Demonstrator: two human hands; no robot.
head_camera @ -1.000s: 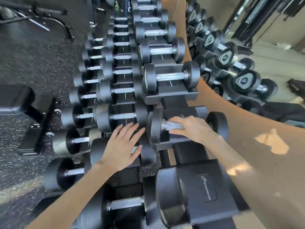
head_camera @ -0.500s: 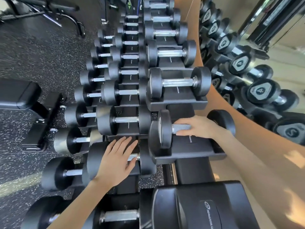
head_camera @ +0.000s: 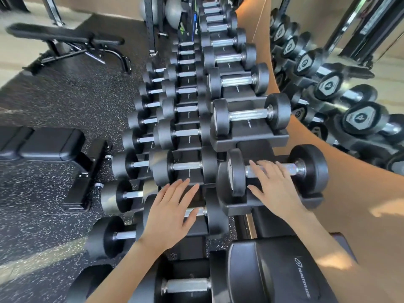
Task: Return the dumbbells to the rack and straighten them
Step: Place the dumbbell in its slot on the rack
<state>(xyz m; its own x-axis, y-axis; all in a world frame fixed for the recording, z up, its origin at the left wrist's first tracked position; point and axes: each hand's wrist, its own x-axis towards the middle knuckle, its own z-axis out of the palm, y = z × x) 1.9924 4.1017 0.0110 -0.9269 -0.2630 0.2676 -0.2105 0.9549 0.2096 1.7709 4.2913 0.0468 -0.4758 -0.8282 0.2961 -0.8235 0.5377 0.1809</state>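
Note:
A three-tier black rack (head_camera: pixel 251 139) runs away from me, filled with black round-headed dumbbells with chrome handles. My right hand (head_camera: pixel 273 189) lies open, fingers spread, on the handle of a top-tier dumbbell (head_camera: pixel 310 169) that sits in its cradle. My left hand (head_camera: pixel 170 213) is open and flat over the handle of a middle-tier dumbbell (head_camera: pixel 217 217), covering most of it. The cradle nearest me on the top tier (head_camera: pixel 284 274) holds no dumbbell.
A padded bench (head_camera: pixel 50 145) stands on the speckled rubber floor at left, and another bench (head_camera: pixel 65 38) stands farther back. A tan ledge (head_camera: pixel 360 204) and a mirror (head_camera: pixel 328 84) reflecting the dumbbells border the rack on the right.
My right hand has let go of the top-tier dumbbell's handle and now lies open on it. My left hand stays flat over the middle-tier dumbbell. The view has tilted up.

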